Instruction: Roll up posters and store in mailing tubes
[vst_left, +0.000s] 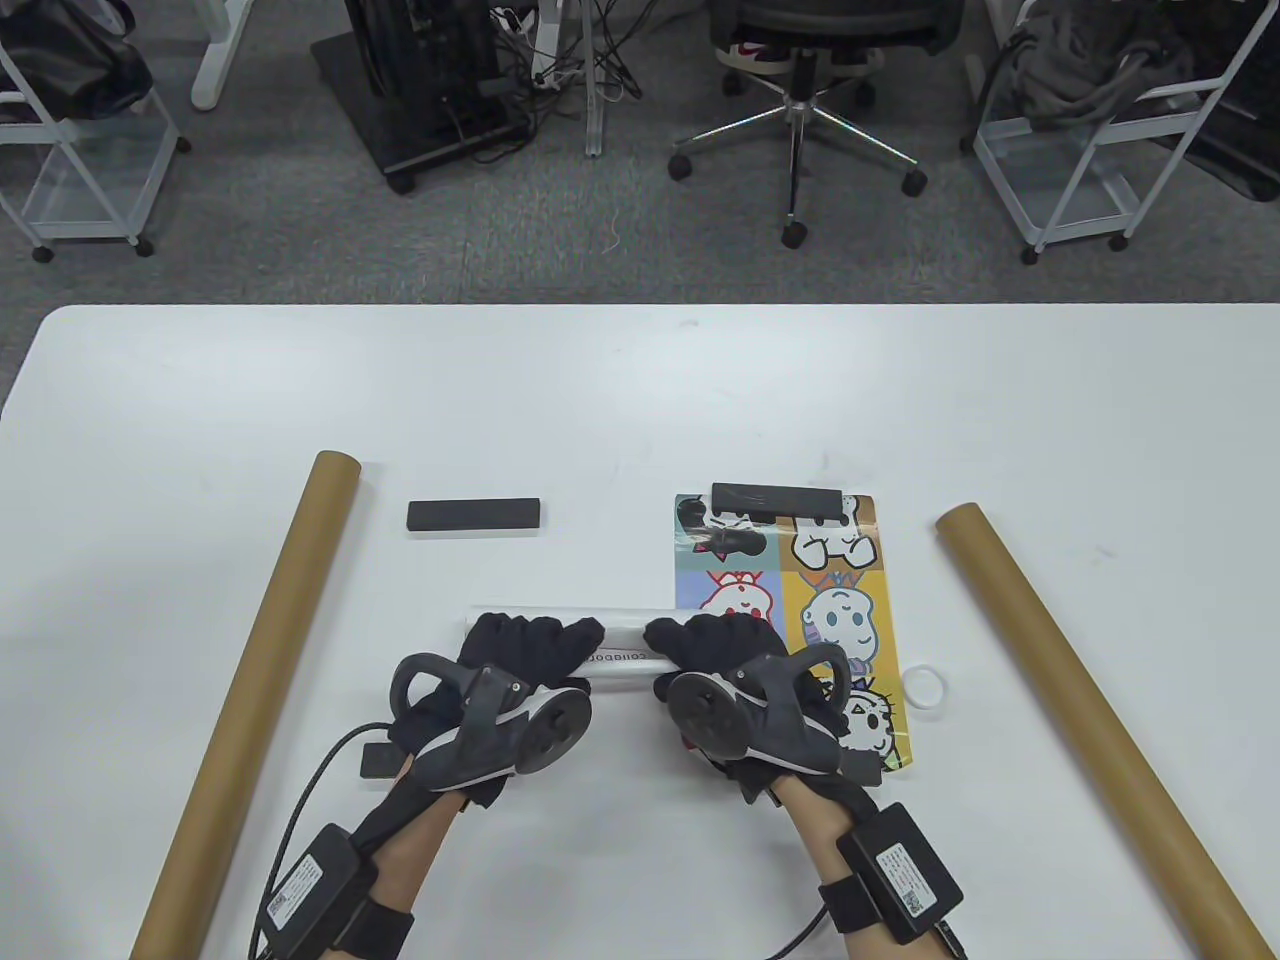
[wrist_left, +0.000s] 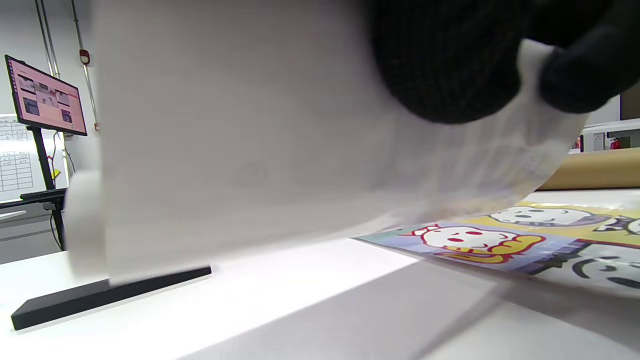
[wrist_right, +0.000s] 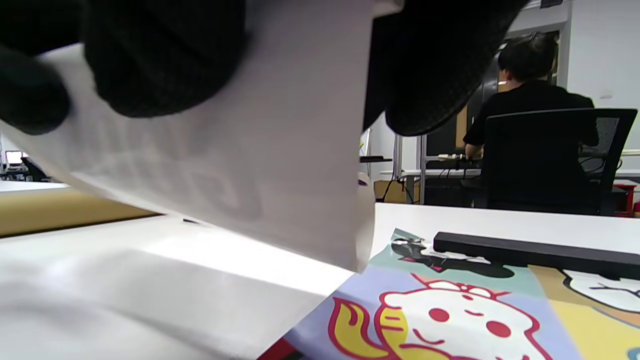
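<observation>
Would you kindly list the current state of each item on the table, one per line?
White poster: rolled into a tube, gripped by both hands.
Left hand: fingers curled over the roll.
Right hand: fingers curled over the roll.
Cartoon poster: lying flat, unrolled.
Right black bar: lying on the cartoon poster's far edge.
Left black bar: lying on the bare table.
Left mailing tube: lying down, far end open.
Right mailing tube: lying down.
White cap: off, beside the cartoon poster.

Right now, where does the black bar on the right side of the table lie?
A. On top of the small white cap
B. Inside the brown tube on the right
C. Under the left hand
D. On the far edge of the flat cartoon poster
D: the table view shows the black bar lying across the far edge of the cartoon poster, apart from both hands; the right wrist view shows the same.
</observation>
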